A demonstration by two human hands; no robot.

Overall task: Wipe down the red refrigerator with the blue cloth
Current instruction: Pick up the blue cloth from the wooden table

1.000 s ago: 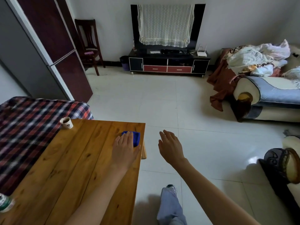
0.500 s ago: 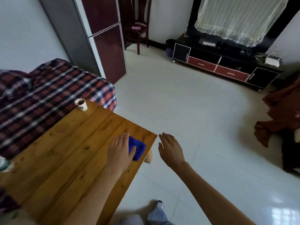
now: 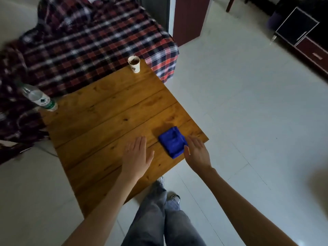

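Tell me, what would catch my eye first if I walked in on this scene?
The bright blue cloth, folded near a corner of the wooden table, stands out, with the open right hand at its edge and the open left hand over the boards beside it. Beyond the table spreads a red plaid blanket, and a paper cup stands at the far edge.

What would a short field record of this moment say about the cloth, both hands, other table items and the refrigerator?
Cloth: folded blue cloth lying near a corner of the wooden plank table
Left hand: open, flat over the table, apart from cloth
Right hand: open at cloth's edge, not gripping
Also on table: white paper cup, clear plastic bottle
Refrigerator: red refrigerator beyond the table, untouched
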